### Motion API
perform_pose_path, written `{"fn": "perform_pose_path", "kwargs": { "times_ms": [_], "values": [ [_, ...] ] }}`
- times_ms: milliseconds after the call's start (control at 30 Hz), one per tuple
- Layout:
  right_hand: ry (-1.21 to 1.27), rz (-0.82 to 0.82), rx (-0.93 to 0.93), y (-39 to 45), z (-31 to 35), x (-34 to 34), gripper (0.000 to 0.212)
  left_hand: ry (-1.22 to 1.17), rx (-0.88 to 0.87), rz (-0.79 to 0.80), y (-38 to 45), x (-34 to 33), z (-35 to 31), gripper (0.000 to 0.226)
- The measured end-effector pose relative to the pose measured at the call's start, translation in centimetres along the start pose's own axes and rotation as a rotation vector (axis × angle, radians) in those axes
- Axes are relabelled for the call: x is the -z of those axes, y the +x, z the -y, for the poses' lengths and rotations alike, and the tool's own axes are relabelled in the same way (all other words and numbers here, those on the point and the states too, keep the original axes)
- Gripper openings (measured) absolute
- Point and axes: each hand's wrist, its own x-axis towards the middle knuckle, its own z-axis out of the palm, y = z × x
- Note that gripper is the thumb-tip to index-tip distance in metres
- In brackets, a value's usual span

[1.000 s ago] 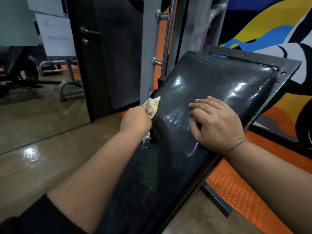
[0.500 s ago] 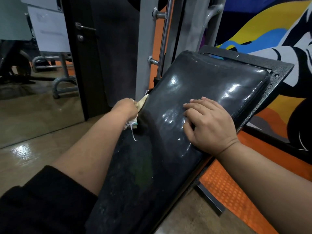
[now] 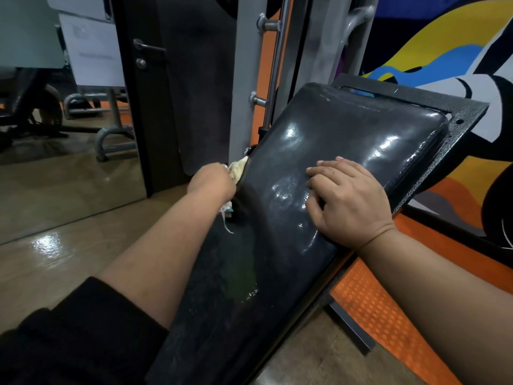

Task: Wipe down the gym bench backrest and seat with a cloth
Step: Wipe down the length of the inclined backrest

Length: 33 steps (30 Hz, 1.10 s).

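At the backrest's left edge, left hand grips cloth.

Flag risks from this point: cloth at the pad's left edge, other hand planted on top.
1. The cloth is bunched at the backrest side edge, mostly hidden under the left hand; loose threads might snag on the frame.
2. The right hand rests on the glossy pad, likely leaving prints and an unwiped patch beneath.

Black backrest — right hand atop
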Motion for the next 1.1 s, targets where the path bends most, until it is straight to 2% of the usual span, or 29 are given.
{"fn": "perform_pose_path", "kwargs": {
  "times_ms": [200,333,400,567,667,833,1000,1100],
  "values": [
    [-0.006,0.014,-0.01,0.0,0.1,0.0,0.019,-0.025,0.013,-0.017,-2.3,-1.9,2.0,0.022],
    [-0.003,0.007,-0.01,0.0,0.2,0.0,0.018,-0.1,-0.107,-0.027,-4.0,-1.9,0.4,0.046],
    [-0.003,0.01,-0.01,0.0,0.2,0.1,0.019,-0.093,-0.172,-0.077,-3.7,-2.1,-0.2,0.045],
    [-0.004,0.01,-0.009,0.1,0.1,0.1,0.02,-0.194,-0.018,0.027,-0.3,-2.1,0.4,0.033],
    [-0.001,-0.005,-0.001,0.1,0.0,0.0,0.019,-0.153,-0.011,-0.053,-0.8,-2.6,1.5,0.029],
    [0.0,-0.014,0.001,0.1,0.1,-0.2,0.02,-0.194,0.088,-0.027,-1.8,-2.8,1.7,0.03],
    [0.01,-0.013,-0.007,0.0,0.0,-0.2,0.02,-0.3,-0.019,-0.082,-2.5,-2.5,0.4,0.031],
    [0.004,0.003,-0.009,0.1,0.0,-0.1,0.021,-0.333,-0.081,-0.112,-2.2,-2.7,0.7,0.04]
  ]
}}
